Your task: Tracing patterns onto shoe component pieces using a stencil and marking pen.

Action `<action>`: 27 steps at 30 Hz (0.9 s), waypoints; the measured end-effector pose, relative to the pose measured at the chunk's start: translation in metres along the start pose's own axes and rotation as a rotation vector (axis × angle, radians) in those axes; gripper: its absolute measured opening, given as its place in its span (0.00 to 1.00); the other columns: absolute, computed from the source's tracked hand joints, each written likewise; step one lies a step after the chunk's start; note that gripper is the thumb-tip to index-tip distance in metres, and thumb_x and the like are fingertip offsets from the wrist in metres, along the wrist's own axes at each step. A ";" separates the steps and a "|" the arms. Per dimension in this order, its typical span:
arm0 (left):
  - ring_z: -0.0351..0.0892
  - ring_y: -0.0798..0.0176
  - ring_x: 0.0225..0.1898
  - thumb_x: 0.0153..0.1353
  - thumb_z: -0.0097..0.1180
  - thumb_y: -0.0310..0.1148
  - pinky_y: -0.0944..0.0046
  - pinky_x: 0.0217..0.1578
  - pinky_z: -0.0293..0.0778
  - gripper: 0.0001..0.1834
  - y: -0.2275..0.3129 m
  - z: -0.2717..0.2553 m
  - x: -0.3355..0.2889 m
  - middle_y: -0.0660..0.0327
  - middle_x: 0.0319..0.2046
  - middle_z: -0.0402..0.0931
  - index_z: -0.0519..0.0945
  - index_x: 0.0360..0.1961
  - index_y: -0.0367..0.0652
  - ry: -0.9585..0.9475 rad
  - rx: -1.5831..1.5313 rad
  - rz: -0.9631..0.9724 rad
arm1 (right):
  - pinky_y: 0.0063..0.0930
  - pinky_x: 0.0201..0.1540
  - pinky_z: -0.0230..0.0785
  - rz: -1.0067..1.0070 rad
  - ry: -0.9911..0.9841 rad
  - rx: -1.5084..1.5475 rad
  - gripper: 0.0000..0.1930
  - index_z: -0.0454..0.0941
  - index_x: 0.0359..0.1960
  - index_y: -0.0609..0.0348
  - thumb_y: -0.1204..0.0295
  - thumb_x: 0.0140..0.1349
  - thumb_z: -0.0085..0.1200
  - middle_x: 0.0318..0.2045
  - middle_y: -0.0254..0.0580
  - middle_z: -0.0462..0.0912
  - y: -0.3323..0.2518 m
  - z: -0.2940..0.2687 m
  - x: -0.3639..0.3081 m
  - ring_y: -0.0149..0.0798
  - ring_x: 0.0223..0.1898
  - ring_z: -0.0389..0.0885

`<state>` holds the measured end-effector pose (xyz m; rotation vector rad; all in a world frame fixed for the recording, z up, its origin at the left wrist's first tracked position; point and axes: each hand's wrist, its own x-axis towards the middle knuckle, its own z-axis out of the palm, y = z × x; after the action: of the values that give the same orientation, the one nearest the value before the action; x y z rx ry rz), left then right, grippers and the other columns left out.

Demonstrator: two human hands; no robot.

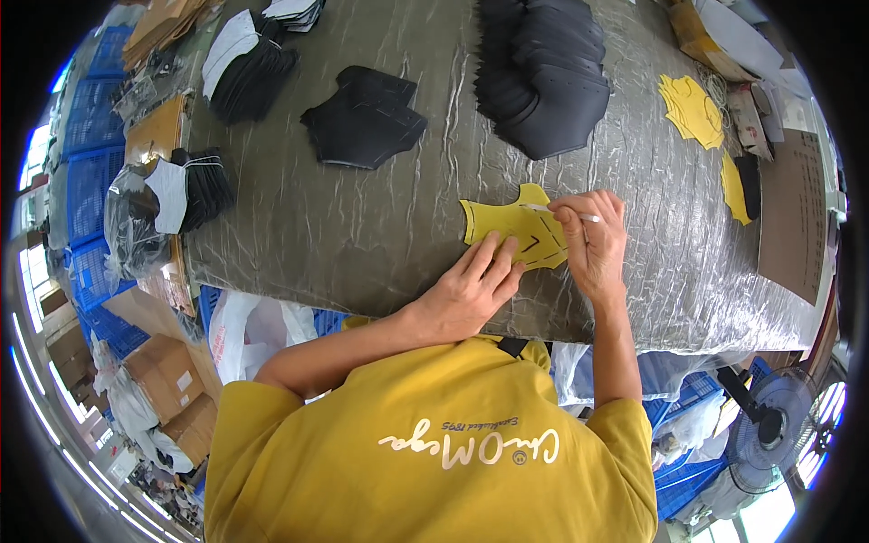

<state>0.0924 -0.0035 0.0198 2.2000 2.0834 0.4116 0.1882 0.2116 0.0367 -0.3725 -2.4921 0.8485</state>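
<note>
A yellow pattern template (493, 220) with slots and a V-shaped cut lies flat near the table's front edge. My left hand (475, 288) rests on its lower left part, fingers stretched out and pressing it down. In my right hand (593, 242) is a slim white pen (536, 207), pinched between thumb and fingers. Its tip meets the template's upper right part, by a slot. Whatever lies beneath the template is hidden. Beyond it to the left sit a few black cut pieces (362, 131) with dashed marks. A long fanned stack of black pieces (552, 100) lies straight ahead.
Tied bundles of black and white pieces (249, 77) lie at the left. More yellow templates (695, 110) are at the far right, beside a cardboard sheet (792, 213). A fan (769, 425) stands below the right table edge. Blue crates (95, 118) line the left.
</note>
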 end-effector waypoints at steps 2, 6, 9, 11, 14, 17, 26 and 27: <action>0.67 0.34 0.67 0.61 0.55 0.34 0.46 0.64 0.75 0.27 0.001 0.000 0.000 0.38 0.64 0.69 0.78 0.61 0.34 0.000 -0.007 0.000 | 0.37 0.50 0.63 -0.003 -0.003 0.009 0.02 0.82 0.36 0.54 0.75 0.69 0.59 0.31 0.29 0.83 0.000 0.002 0.001 0.38 0.31 0.76; 0.67 0.34 0.67 0.59 0.56 0.32 0.47 0.63 0.77 0.27 0.001 -0.002 0.001 0.38 0.65 0.68 0.78 0.61 0.34 -0.003 -0.026 -0.022 | 0.37 0.50 0.62 -0.040 -0.016 -0.017 0.02 0.82 0.36 0.54 0.76 0.68 0.59 0.32 0.27 0.84 0.001 -0.001 0.002 0.37 0.31 0.77; 0.67 0.35 0.67 0.58 0.57 0.30 0.48 0.62 0.77 0.28 0.002 -0.002 0.001 0.39 0.66 0.68 0.78 0.61 0.35 -0.005 -0.034 -0.033 | 0.38 0.50 0.62 -0.057 0.025 -0.096 0.02 0.82 0.35 0.54 0.77 0.67 0.60 0.32 0.28 0.84 0.005 -0.008 -0.006 0.37 0.31 0.77; 0.67 0.35 0.67 0.57 0.58 0.29 0.48 0.62 0.77 0.28 0.002 -0.003 0.001 0.39 0.66 0.68 0.78 0.61 0.35 -0.002 -0.040 -0.030 | 0.38 0.50 0.63 -0.037 0.022 -0.112 0.03 0.81 0.36 0.54 0.78 0.66 0.60 0.32 0.29 0.84 0.005 -0.013 -0.017 0.37 0.31 0.77; 0.67 0.35 0.68 0.57 0.58 0.29 0.49 0.62 0.78 0.28 0.002 -0.003 0.001 0.40 0.66 0.68 0.78 0.61 0.36 -0.013 -0.053 -0.036 | 0.38 0.51 0.63 -0.004 0.024 -0.138 0.04 0.81 0.38 0.53 0.78 0.66 0.60 0.32 0.30 0.85 0.003 -0.019 -0.033 0.38 0.31 0.77; 0.67 0.35 0.68 0.56 0.58 0.28 0.50 0.62 0.78 0.28 0.002 -0.002 0.001 0.40 0.67 0.68 0.78 0.61 0.37 -0.005 -0.063 -0.045 | 0.39 0.51 0.62 0.021 0.036 -0.161 0.04 0.80 0.38 0.53 0.78 0.66 0.60 0.32 0.30 0.84 -0.001 -0.025 -0.046 0.39 0.32 0.77; 0.66 0.37 0.69 0.54 0.59 0.25 0.52 0.61 0.79 0.30 0.002 -0.005 0.001 0.42 0.69 0.66 0.78 0.62 0.36 -0.017 -0.096 -0.074 | 0.41 0.53 0.62 0.056 0.089 -0.141 0.05 0.78 0.37 0.52 0.78 0.66 0.59 0.31 0.29 0.83 -0.011 -0.036 -0.067 0.40 0.31 0.77; 0.66 0.37 0.69 0.54 0.59 0.25 0.52 0.61 0.79 0.30 0.001 -0.004 0.001 0.42 0.69 0.66 0.78 0.62 0.36 -0.021 -0.097 -0.069 | 0.41 0.53 0.62 0.058 0.078 -0.088 0.05 0.78 0.37 0.52 0.78 0.66 0.59 0.30 0.29 0.83 -0.014 -0.033 -0.067 0.40 0.31 0.77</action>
<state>0.0925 -0.0035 0.0238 2.0636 2.0762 0.4712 0.2606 0.1908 0.0454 -0.5002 -2.4620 0.7337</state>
